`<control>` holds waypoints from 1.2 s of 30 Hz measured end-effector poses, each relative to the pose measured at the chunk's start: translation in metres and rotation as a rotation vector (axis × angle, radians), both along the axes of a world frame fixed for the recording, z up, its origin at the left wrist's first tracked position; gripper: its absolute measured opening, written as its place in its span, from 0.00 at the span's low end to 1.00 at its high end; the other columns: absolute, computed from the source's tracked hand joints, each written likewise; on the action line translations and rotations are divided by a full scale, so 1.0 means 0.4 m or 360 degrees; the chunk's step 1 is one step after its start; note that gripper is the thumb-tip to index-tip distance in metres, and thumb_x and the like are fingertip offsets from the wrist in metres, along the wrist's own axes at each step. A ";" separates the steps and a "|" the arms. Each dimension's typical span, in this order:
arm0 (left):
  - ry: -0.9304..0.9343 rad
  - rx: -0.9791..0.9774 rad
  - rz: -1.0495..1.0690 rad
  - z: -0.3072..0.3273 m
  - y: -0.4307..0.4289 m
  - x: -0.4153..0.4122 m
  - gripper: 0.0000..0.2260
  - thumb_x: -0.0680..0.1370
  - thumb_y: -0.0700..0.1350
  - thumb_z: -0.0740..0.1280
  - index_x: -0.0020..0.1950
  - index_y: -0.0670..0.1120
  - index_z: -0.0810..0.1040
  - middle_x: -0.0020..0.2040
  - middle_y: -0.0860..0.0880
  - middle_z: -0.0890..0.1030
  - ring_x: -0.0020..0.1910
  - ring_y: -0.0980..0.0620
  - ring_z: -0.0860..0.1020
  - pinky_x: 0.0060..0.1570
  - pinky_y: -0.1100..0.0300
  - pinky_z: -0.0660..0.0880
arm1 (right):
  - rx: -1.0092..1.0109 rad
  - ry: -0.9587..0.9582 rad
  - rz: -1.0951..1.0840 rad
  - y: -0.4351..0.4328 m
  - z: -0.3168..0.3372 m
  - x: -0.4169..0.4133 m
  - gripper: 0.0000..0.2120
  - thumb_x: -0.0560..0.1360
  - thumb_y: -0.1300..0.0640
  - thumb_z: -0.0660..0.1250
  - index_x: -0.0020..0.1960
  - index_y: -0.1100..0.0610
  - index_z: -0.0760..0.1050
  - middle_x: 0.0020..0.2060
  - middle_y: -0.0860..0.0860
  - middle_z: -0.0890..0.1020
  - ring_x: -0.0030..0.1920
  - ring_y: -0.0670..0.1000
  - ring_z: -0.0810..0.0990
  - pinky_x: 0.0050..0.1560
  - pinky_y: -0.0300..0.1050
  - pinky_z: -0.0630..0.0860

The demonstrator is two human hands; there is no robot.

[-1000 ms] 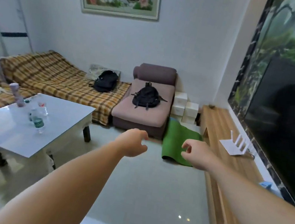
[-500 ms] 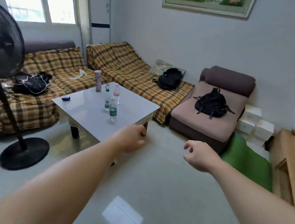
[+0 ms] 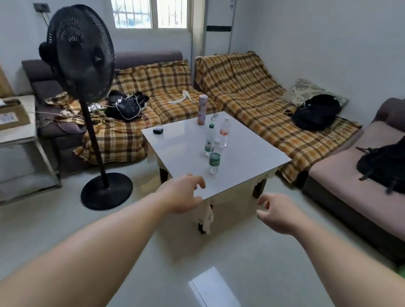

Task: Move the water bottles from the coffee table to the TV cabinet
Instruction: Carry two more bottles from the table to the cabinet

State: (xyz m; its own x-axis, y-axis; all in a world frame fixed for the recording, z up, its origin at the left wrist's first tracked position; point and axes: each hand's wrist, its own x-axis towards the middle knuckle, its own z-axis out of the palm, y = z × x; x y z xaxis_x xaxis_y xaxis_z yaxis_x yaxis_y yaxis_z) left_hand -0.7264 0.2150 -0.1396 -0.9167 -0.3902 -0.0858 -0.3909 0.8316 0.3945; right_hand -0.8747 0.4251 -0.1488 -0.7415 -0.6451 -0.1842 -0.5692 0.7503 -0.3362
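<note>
Water bottles, three clear ones, stand upright on the white coffee table (image 3: 183,147), caps up, long axes vertical: green-label bottle (image 3: 215,157) nearest the near edge, second green-label bottle (image 3: 209,139) just behind it, red-label bottle (image 3: 224,131) beside that toward the sofa. Pink tall can (image 3: 202,109) upright at the far corner; small dark object (image 3: 158,130) lies apart on the left part of the top.

Room, big to small: glossy pale tile floor (image 3: 228,278); plaid-covered corner sofa (image 3: 236,89) behind the table; pink chaise (image 3: 375,203) at right carrying a black backpack (image 3: 394,166); black standing fan (image 3: 79,52) to the table's left.

Both bare forearms reach forward. Left hand (image 3: 184,193) over the table's near corner, fingers loosely curled, empty, touching nothing. Right hand (image 3: 277,212) just off the near edge, relaxed, half-curled, empty.
</note>
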 end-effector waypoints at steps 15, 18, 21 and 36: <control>-0.0072 0.0234 0.0056 -0.160 -0.390 -0.518 0.17 0.74 0.51 0.61 0.63 0.55 0.70 0.60 0.51 0.74 0.55 0.49 0.74 0.53 0.52 0.74 | 0.0269 0.0002 0.0080 -0.352 -0.057 -0.474 0.17 0.75 0.51 0.64 0.62 0.54 0.74 0.60 0.54 0.77 0.59 0.55 0.77 0.58 0.48 0.74; -0.0080 0.0247 0.0051 -0.176 -0.460 -0.623 0.18 0.74 0.52 0.61 0.63 0.55 0.70 0.62 0.50 0.74 0.57 0.46 0.74 0.55 0.50 0.74 | 0.0286 0.0015 0.0028 -0.407 -0.045 -0.569 0.16 0.75 0.52 0.64 0.62 0.54 0.75 0.59 0.54 0.78 0.58 0.54 0.76 0.57 0.47 0.74; -0.0095 0.0244 0.0047 -0.178 -0.508 -0.707 0.18 0.74 0.52 0.62 0.64 0.54 0.70 0.62 0.49 0.74 0.57 0.45 0.75 0.56 0.49 0.74 | 0.0315 -0.0007 0.0015 -0.453 -0.042 -0.632 0.15 0.75 0.53 0.64 0.61 0.54 0.75 0.58 0.53 0.79 0.57 0.53 0.77 0.54 0.46 0.74; -0.0276 0.0152 0.0376 -0.246 -0.724 -1.102 0.17 0.74 0.53 0.61 0.63 0.58 0.69 0.61 0.49 0.74 0.56 0.45 0.75 0.53 0.49 0.75 | 0.0204 -0.0090 0.0291 -0.789 -0.145 -1.160 0.16 0.76 0.49 0.64 0.63 0.51 0.73 0.59 0.52 0.78 0.57 0.53 0.76 0.54 0.46 0.74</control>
